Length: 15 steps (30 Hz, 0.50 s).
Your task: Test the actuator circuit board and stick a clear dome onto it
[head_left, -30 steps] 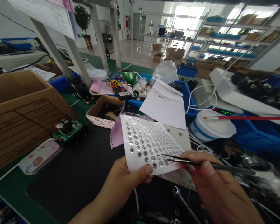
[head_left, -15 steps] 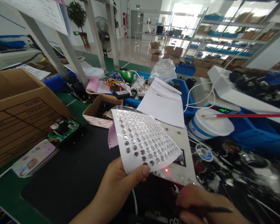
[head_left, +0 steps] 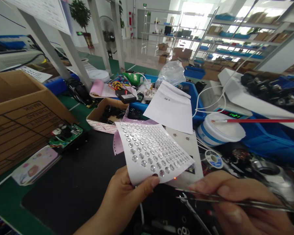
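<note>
A white sheet [head_left: 154, 151] with rows of round clear dots is pinched at its lower corner by my left hand [head_left: 134, 191], thumb on top. To the right, my right hand [head_left: 235, 199] grips a pair of metal tweezers [head_left: 218, 196] whose two tips are apart and point left, below the sheet's right corner. Beneath the tweezers lies a metal wrench [head_left: 193, 210]. A pale panel [head_left: 185, 138] with a small red light sits behind the sheet, partly covered by it. Small metal rings [head_left: 183, 231] show at the bottom edge.
On the left are a cardboard box [head_left: 19, 130], a green circuit board [head_left: 66, 134] and a patterned pad [head_left: 35, 165]. A small carton [head_left: 100, 125] and a white paper [head_left: 170, 107] lie behind. A white tub [head_left: 218, 130] and solder spool [head_left: 213, 159] stand right.
My right hand has moved right and up, bringing the tweezers into clear view with their tips near the sheet. The sheet has tilted flatter and shows more of the carton behind it.
</note>
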{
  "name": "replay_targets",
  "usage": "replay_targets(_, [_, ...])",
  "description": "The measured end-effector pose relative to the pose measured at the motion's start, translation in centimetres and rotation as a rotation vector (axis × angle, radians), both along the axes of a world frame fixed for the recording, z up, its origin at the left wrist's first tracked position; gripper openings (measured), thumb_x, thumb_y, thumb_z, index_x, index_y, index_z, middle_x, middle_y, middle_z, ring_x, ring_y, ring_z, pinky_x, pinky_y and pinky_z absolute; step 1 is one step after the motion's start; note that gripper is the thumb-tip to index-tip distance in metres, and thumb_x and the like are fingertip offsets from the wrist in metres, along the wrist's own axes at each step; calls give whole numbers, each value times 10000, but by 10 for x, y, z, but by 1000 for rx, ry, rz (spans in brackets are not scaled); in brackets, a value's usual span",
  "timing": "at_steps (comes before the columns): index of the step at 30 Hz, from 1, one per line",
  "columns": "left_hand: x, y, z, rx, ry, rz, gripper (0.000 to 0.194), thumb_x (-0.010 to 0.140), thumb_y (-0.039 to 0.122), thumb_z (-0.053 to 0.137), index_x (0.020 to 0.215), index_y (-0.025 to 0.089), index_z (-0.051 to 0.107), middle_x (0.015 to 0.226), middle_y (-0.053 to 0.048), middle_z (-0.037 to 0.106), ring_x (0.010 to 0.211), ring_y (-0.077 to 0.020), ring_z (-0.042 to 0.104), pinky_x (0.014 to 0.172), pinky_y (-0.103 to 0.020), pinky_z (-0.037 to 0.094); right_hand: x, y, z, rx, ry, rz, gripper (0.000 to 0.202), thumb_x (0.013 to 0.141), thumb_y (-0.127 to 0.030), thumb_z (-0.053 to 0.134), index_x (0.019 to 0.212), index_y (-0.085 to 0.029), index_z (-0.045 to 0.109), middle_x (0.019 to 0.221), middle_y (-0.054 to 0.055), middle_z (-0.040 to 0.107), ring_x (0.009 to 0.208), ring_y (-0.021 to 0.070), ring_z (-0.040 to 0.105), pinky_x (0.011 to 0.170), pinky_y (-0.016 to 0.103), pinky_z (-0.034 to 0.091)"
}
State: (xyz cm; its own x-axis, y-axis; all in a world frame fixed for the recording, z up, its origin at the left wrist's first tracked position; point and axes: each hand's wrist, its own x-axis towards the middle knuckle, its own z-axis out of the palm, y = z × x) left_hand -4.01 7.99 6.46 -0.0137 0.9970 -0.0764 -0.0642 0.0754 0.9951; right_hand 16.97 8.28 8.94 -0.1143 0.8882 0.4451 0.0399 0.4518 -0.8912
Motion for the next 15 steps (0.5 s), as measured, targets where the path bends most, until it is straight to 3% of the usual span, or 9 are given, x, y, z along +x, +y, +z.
replay_targets(3, [0, -1, 4, 77, 30, -24, 85, 731, 261, 762, 766, 333, 790, 768, 8, 769, 714, -216, 707, 692, -264, 565, -22, 7, -5, -74, 95, 134, 27, 932, -318, 637, 955, -317, 622, 882, 20, 700, 803, 196, 682, 680, 314, 606])
replay_targets(6, [0, -2, 4, 118, 35, -12, 147, 722, 231, 767, 759, 372, 784, 758, 37, 767, 706, -201, 712, 712, -254, 568, -35, 13, -15, -112, 221, 160, 13, 952, -304, 611, 960, -294, 607, 885, 9, 680, 814, 175, 674, 687, 286, 584])
replay_targets(15, [0, -2, 2, 64, -21, -42, 105, 725, 252, 766, 672, 342, 778, 638, 40, 738, 634, -167, 681, 652, -219, 540, -37, 12, -23, -168, 350, 202, 36, 952, -290, 615, 941, -274, 584, 859, -8, 655, 808, 151, 667, 726, 270, 573])
